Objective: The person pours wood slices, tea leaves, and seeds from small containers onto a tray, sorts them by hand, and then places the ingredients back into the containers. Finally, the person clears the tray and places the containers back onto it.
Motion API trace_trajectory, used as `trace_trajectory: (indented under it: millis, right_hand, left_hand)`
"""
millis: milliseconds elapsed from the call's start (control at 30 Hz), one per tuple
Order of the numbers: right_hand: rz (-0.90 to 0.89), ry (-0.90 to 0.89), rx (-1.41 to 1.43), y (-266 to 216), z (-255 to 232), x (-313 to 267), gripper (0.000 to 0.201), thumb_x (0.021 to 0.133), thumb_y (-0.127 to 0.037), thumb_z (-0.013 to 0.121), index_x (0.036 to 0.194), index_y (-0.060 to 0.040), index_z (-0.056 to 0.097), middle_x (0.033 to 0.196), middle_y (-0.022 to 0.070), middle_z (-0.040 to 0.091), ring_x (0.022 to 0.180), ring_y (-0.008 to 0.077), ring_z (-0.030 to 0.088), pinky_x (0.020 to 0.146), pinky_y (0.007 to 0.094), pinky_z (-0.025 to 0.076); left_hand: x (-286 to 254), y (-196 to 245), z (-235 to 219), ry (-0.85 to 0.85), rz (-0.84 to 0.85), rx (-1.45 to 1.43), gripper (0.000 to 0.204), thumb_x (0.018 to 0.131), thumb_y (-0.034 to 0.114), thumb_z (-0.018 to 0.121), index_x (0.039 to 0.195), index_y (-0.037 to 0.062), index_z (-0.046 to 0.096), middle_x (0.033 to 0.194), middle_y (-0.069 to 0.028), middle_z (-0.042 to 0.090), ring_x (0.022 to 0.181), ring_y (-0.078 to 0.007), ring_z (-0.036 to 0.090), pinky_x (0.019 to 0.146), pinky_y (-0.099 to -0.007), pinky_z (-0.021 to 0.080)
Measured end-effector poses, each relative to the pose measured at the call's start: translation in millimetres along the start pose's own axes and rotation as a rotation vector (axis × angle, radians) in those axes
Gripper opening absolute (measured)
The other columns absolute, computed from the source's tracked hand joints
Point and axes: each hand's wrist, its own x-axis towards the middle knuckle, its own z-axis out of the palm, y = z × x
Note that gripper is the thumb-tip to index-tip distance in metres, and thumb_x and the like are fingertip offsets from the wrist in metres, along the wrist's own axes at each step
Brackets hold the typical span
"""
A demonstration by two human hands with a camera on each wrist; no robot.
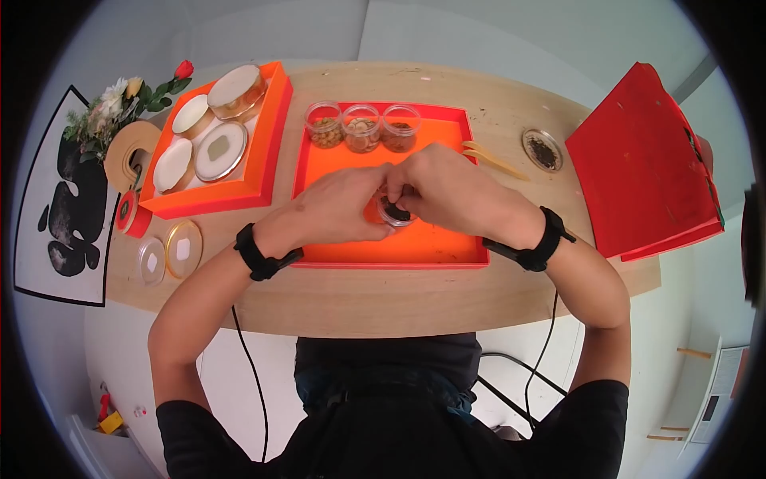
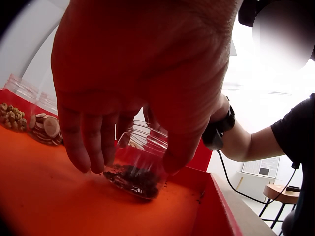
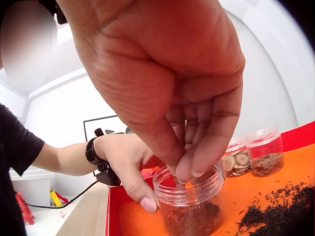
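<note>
A small clear jar (image 3: 189,211) with dark dried leaves in its bottom stands over the orange tray (image 1: 335,247). My left hand (image 1: 339,203) grips it round the side, thumb on one side and fingers on the other. In the left wrist view the jar (image 2: 135,172) shows slightly tilted beneath that palm. Over the jar's mouth is my right hand (image 1: 455,191), its thumb and fingertips (image 3: 184,169) bunched together at the rim. I cannot tell whether they hold any leaves. A pile of dark dried leaves (image 3: 280,209) lies loose on the tray in the right wrist view.
Three filled jars (image 1: 361,129) line the tray's back edge. Wooden tongs (image 1: 495,162) and a round dish of dark bits (image 1: 542,150) lie to the right, before a red box lid (image 1: 638,168). An orange box (image 1: 267,160) with round tins, loose lids (image 1: 183,249) and flowers (image 1: 116,108) occupies the left.
</note>
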Motion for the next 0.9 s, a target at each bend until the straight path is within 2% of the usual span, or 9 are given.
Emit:
trace_trajectory:
  millis: [133, 200, 233, 300, 400, 500, 633, 700, 900]
  right_hand:
    - [0.012, 0.09, 0.023, 3.4, -7.9, -4.1, 0.008, 0.092, 0.002, 0.07, 0.094, 0.0052, 0.078, 0.084, 0.0238, 0.076, 0.084, 0.0404, 0.075, 0.076, 0.0487, 0.059]
    - [0.242, 0.059, -0.038, 14.9, -10.2, -6.5, 0.01, 0.091, 0.0, 0.074, 0.099, 0.0062, 0.075, 0.093, 0.0253, 0.076, 0.092, 0.0418, 0.075, 0.082, 0.0504, 0.06]
    - [0.242, 0.06, -0.039, 20.3, -8.8, -11.5, 0.01, 0.091, 0.0, 0.074, 0.099, 0.0062, 0.075, 0.093, 0.0253, 0.076, 0.092, 0.0418, 0.075, 0.082, 0.0504, 0.06]
    - [0.255, -0.075, -0.229, 33.0, -3.2, -22.8, 0.023, 0.089, -0.002, 0.081, 0.106, 0.0077, 0.071, 0.102, 0.0273, 0.074, 0.102, 0.0433, 0.075, 0.087, 0.0502, 0.06]
    - [0.248, -0.083, -0.241, 54.0, 11.5, -30.5, 0.033, 0.086, -0.004, 0.087, 0.111, 0.0081, 0.068, 0.106, 0.028, 0.071, 0.107, 0.0453, 0.073, 0.089, 0.0504, 0.06]
    - [0.223, -0.042, -0.24, 66.2, 23.0, -30.7, 0.037, 0.085, -0.005, 0.089, 0.112, 0.0086, 0.068, 0.105, 0.0288, 0.072, 0.105, 0.0473, 0.073, 0.088, 0.0509, 0.06]
    - [0.236, -0.079, -0.199, 74.1, 22.6, -23.2, 0.036, 0.083, -0.005, 0.088, 0.112, 0.0068, 0.07, 0.107, 0.0266, 0.075, 0.104, 0.0453, 0.073, 0.089, 0.0502, 0.058]
    - [0.229, -0.093, -0.177, 75.0, 21.1, -20.2, 0.029, 0.084, -0.002, 0.086, 0.109, 0.0047, 0.072, 0.1, 0.0238, 0.076, 0.098, 0.0432, 0.074, 0.085, 0.0485, 0.058]
    - [0.208, -0.077, -0.195, 81.1, 20.2, -16.7, 0.019, 0.086, 0.001, 0.079, 0.105, 0.0018, 0.077, 0.096, 0.0215, 0.078, 0.092, 0.039, 0.076, 0.08, 0.045, 0.059]
  left_hand:
    - [-1.3, -5.4, 2.9, 0.039, 0.019, 0.052, 0.056, 0.087, 0.026, 0.086, 0.132, 0.0015, 0.063, 0.117, -0.019, 0.076, 0.11, -0.0367, 0.075, 0.094, -0.0473, 0.059]
    - [-3.8, -7.1, 3.2, 0.058, 0.023, 0.069, 0.058, 0.087, 0.027, 0.087, 0.134, 0.0014, 0.062, 0.118, -0.0195, 0.076, 0.11, -0.0371, 0.075, 0.094, -0.0477, 0.059]
    - [-4.5, -6.6, 1.8, 0.038, 0.004, 0.076, 0.061, 0.087, 0.024, 0.087, 0.137, 0.0018, 0.062, 0.121, -0.0183, 0.075, 0.114, -0.0352, 0.074, 0.097, -0.0456, 0.059]
    - [-4.5, -6.8, 0.3, 0.017, -0.009, 0.082, 0.064, 0.086, 0.022, 0.088, 0.141, 0.0021, 0.061, 0.124, -0.0172, 0.073, 0.118, -0.0332, 0.073, 0.101, -0.0435, 0.058]
    - [-7.0, -6.4, 0.3, 0.018, -0.009, 0.068, 0.062, 0.087, 0.022, 0.087, 0.14, 0.0021, 0.061, 0.123, -0.0166, 0.072, 0.118, -0.0326, 0.073, 0.101, -0.0432, 0.058]
    - [-7.8, -4.3, -0.8, 0.01, 0.002, 0.08, 0.062, 0.086, 0.021, 0.087, 0.14, 0.0024, 0.061, 0.123, -0.0167, 0.072, 0.117, -0.0325, 0.073, 0.1, -0.0433, 0.058]
    - [-7.9, -3.8, 1.3, 0.024, 0.036, 0.103, 0.062, 0.086, 0.021, 0.087, 0.139, 0.0025, 0.061, 0.122, -0.0164, 0.071, 0.117, -0.0336, 0.072, 0.1, -0.0443, 0.058]
    - [-8.1, -2.8, 1.7, 0.031, 0.047, 0.11, 0.062, 0.086, 0.021, 0.087, 0.139, 0.0024, 0.061, 0.123, -0.0165, 0.071, 0.117, -0.034, 0.072, 0.1, -0.0447, 0.058]
    - [-7.5, -4.8, 3.7, 0.035, 0.049, 0.115, 0.062, 0.086, 0.022, 0.087, 0.14, 0.0032, 0.061, 0.126, -0.0167, 0.071, 0.12, -0.0345, 0.071, 0.102, -0.0449, 0.057]
